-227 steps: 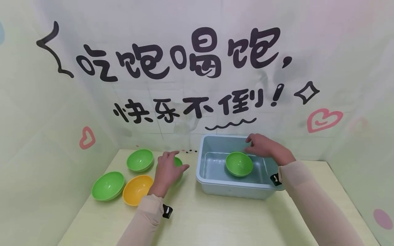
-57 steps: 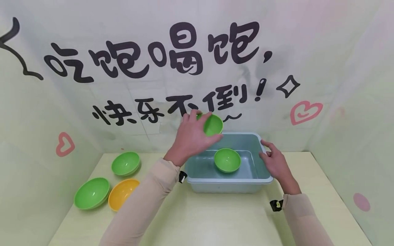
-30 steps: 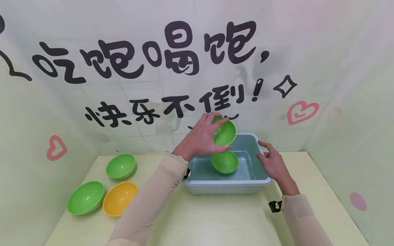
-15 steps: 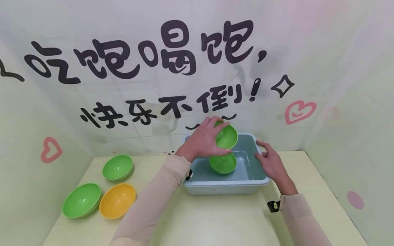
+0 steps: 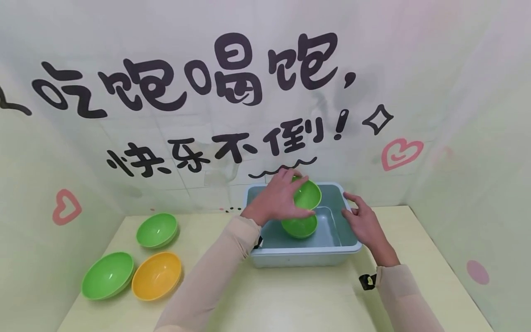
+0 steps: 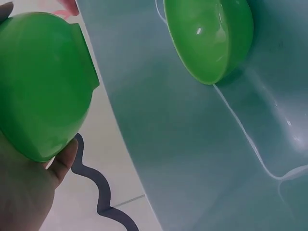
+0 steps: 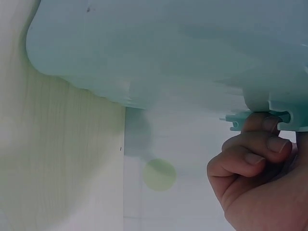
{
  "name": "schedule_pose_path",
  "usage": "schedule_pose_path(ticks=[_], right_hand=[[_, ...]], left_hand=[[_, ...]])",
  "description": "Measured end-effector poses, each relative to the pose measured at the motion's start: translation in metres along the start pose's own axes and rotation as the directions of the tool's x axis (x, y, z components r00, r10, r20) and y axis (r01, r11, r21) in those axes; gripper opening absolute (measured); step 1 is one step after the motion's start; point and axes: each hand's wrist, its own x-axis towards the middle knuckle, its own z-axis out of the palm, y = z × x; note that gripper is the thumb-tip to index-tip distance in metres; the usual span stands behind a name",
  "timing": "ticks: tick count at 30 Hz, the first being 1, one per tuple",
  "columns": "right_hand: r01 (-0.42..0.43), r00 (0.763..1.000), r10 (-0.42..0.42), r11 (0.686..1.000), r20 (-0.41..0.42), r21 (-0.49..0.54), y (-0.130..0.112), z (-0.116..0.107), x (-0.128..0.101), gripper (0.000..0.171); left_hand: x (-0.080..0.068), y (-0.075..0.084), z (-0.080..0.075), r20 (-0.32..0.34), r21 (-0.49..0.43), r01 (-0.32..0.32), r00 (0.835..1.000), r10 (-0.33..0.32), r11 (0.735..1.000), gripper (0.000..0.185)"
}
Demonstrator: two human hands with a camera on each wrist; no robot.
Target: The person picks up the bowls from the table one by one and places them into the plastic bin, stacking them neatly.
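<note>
My left hand (image 5: 279, 197) grips a small green bowl (image 5: 308, 194) by its edge, tilted, over the light blue plastic bin (image 5: 307, 259). Below it, inside the bin, lies another green bowl (image 5: 299, 229), partly hidden by the hand and the held bowl. In the left wrist view the held bowl (image 6: 43, 82) shows its underside and foot, apart from the bowl in the bin (image 6: 207, 38). At the bin's right end my right hand (image 5: 365, 223) holds the rim. Seen in the right wrist view, the right hand's fingers (image 7: 240, 163) curl under that rim.
On the table (image 5: 286, 299) to the left stand a large green bowl (image 5: 109, 275), an orange bowl (image 5: 157, 276) and a smaller green bowl (image 5: 157, 230). A printed backdrop (image 5: 199, 115) rises behind the table, with side panels at left and right.
The left hand has taken a green bowl from the table, carried it right over the bin, and lowered it slightly. The right hand has gone from above the bin to its right rim.
</note>
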Motion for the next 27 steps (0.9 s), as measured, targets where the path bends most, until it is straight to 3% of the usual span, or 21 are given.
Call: schedule_pose_path(ticks=[7,15,27], right_hand=[[-0.011,1.0,0.011,1.0,-0.007,-0.011,0.001,0.001,0.0,0.057],[-0.007,1.0,0.007,1.0,-0.021,-0.025,0.0,0.0,-0.001,0.057],[0.003,1.0,-0.003,1.0,-0.021,-0.005,0.002,0.001,0.001,0.057]], left_hand=[[0.0,0.001,0.012,0.034,0.014,0.01,0.999,-0.01,1.0,0.099],[-0.001,0.002,0.02,0.02,0.035,0.008,1.0,-0.009,0.999,0.098],[-0.001,0.0,0.027,0.087,0.092,-0.014,0.996,0.006,0.996,0.1]])
